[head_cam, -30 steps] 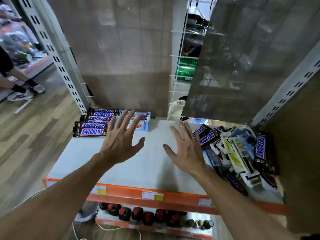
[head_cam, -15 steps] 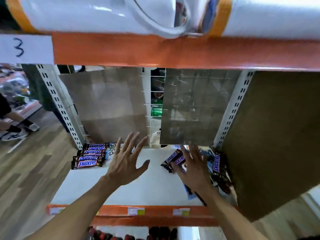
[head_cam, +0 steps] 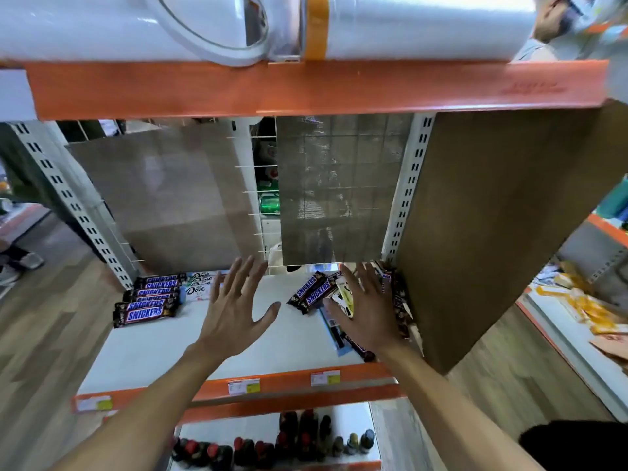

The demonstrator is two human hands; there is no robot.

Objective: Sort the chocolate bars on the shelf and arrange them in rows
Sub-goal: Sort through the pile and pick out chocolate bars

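On the white shelf (head_cam: 163, 348), several Snickers bars (head_cam: 146, 312) lie in a neat stack at the far left, with Dove bars (head_cam: 197, 288) just behind them. A jumbled pile of mixed bars (head_cam: 316, 292) fills the right side by the brown side panel. My left hand (head_cam: 234, 309) hovers over the shelf's middle, fingers spread, holding nothing. My right hand (head_cam: 365, 312) is spread flat over the pile, fingers straight, hiding part of it; whether it touches the bars I cannot tell.
An orange beam (head_cam: 306, 88) with plastic-wrapped white goods crosses overhead. Perforated uprights (head_cam: 71, 205) and a wire grid back frame the bay. Dark bottles (head_cam: 272, 447) stand on the shelf below. A brown panel (head_cam: 492, 232) walls the right side.
The view has tilted up, bringing the upper beam into sight. My right hand has moved right, from the bare middle onto the pile. My left hand stays spread above the shelf.
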